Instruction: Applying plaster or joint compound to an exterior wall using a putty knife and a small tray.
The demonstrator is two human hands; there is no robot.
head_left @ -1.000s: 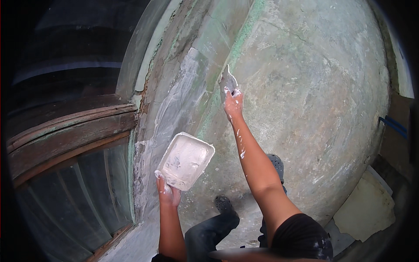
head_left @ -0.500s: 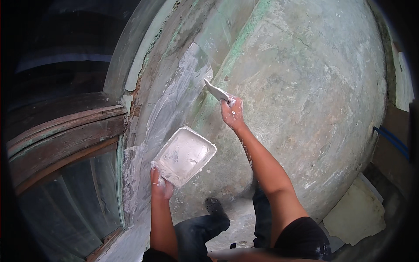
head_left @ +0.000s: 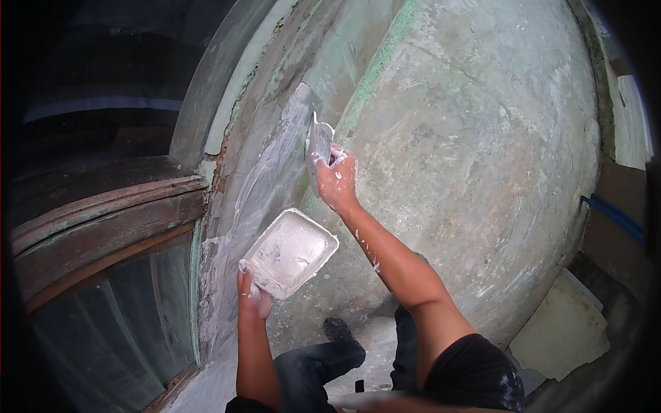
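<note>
Left hand [head_left: 255, 297] holds tray [head_left: 303, 270]; right hand [head_left: 337, 180], scraper [head_left: 321, 140].

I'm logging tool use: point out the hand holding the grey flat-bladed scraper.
The right hand, farther up the picture, gripping the scraper; the left hand instead holds the white rectangular tray.

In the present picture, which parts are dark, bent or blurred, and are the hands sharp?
Head view: black corners and a dark upper left; head view: the wooden beam bends toward the rim; head view: a pale shape at the lower edge is blurred; head view: the right hand and left hand look fairly sharp.
</note>
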